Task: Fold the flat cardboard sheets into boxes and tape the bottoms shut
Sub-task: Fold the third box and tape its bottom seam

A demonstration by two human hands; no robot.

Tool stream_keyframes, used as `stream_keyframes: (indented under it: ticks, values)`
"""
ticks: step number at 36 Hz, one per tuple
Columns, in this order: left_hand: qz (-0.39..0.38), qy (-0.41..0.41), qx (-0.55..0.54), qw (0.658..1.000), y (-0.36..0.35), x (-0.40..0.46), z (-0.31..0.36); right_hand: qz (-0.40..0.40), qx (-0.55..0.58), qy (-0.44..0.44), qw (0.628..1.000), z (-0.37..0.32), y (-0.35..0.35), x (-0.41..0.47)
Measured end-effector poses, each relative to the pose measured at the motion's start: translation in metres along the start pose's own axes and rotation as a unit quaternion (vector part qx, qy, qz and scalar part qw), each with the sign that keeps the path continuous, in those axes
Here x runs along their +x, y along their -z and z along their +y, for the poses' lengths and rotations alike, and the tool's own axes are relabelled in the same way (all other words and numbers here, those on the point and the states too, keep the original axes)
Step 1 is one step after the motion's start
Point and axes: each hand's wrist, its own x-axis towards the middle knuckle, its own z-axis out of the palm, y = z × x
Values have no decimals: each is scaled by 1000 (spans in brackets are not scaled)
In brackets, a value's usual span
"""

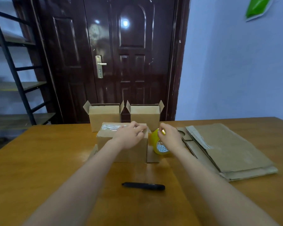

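Observation:
A cardboard box (104, 138) stands upside down in the middle of the table, with shiny clear tape (110, 127) along its upward-facing bottom. My left hand (131, 136) rests on the right end of that bottom, its fingers pressing the tape near the edge. Just right of the box, my right hand (169, 136) grips a yellowish tape roll (158, 144), fingers curled over its top. Two folded boxes (104, 116) (145, 115) stand behind with their top flaps open. A stack of flat cardboard sheets (227, 147) lies to the right.
A black marker (143, 186) lies on the wooden table (39, 160) close to me, between my forearms. A dark door (121, 54) stands beyond the table, and a metal shelf rack (10, 70) is at the left.

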Motion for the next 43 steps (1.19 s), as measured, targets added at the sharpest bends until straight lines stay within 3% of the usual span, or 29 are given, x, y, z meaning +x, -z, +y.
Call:
stream_keyframes:
  ticks: [12, 43]
  values:
    - [-10, 24, 121, 992, -6, 14, 24, -2, -38, 19, 999, -2, -14, 3]
    - [46, 21, 82, 995, -15, 10, 25, -22, 17, 8, 1000, -1, -8, -5]
